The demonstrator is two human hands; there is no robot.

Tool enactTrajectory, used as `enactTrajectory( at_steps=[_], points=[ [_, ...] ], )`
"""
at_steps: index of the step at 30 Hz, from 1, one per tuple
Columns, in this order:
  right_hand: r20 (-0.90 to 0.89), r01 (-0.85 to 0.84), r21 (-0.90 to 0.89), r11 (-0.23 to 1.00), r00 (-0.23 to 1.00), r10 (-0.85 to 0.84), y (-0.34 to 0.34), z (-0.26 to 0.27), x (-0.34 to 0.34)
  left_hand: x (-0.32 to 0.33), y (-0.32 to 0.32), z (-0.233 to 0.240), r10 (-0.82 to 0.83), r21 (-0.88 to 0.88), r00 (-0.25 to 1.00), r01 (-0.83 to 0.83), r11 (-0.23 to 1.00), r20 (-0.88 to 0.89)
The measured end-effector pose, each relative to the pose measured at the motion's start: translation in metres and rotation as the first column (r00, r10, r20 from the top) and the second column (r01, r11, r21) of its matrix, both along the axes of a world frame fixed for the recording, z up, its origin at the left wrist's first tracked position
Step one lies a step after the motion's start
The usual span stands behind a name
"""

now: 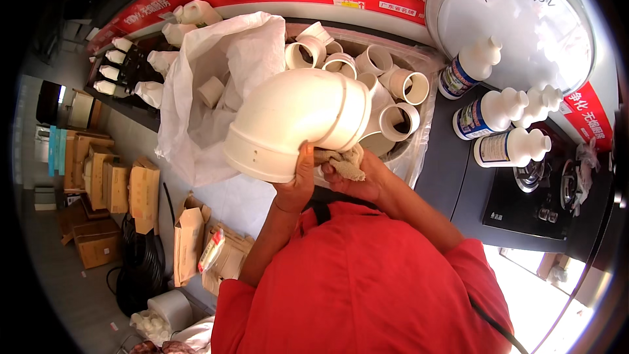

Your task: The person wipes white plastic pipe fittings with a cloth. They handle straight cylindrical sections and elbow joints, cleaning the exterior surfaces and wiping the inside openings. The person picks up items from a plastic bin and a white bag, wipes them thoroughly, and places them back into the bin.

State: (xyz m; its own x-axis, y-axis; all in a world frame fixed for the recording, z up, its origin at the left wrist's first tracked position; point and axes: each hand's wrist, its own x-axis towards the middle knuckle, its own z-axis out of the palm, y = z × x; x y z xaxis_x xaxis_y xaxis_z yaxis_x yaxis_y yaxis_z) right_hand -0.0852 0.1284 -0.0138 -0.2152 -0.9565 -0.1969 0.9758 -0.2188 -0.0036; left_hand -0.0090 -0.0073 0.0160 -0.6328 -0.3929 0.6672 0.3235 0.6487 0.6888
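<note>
A large white plastic pipe elbow (300, 113) is held up in front of my chest, its curve facing away from me. My left hand (295, 182) grips it from below near one collar, thumb up along the outside. My right hand (351, 177) has a beige cloth (346, 162) bunched in its fingers, against the underside of the elbow's other end. The elbow hides part of both hands' fingers. Behind it, a box lined with clear plastic (427, 123) holds several smaller white pipe fittings (399, 122).
Left of the elbow stands an open white woven sack (196, 123) with a fitting (211, 92) inside. Several white bottles (491, 110) stand on the dark counter (442, 172) at right, near a black gas hob (530, 201). Cardboard boxes (98, 243) and coiled black hose (140, 265) lie at left.
</note>
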Motion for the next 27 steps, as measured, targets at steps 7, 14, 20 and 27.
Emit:
enactTrajectory(
  at_steps=[7, 14, 20, 27],
  points=[
    [-0.774, 0.659, 0.277, 0.699, 0.584, -0.244, 0.054, 0.021, -0.016, -0.006, -0.009, 0.011, 0.056, 0.309, 0.996, -0.076, 0.948, 0.072],
    [-0.999, 0.846, 0.044, 0.532, 0.029, 0.035, 0.025, 0.054, -0.050, -0.008, 0.013, 0.012, -0.059, 0.300, 0.989, 0.014, 0.954, 0.139],
    [-0.681, 0.765, -0.256, 0.590, -0.576, 0.451, -0.006, 0.062, -0.004, -0.007, 0.006, 0.006, -0.093, 0.531, 0.985, 0.003, 0.847, 0.143],
    [-0.308, 0.494, -0.458, 0.739, -0.868, 0.390, -0.007, 0.034, 0.009, -0.022, -0.001, 0.050, -0.076, 0.973, 0.993, -0.074, 0.219, 0.092]
  ],
)
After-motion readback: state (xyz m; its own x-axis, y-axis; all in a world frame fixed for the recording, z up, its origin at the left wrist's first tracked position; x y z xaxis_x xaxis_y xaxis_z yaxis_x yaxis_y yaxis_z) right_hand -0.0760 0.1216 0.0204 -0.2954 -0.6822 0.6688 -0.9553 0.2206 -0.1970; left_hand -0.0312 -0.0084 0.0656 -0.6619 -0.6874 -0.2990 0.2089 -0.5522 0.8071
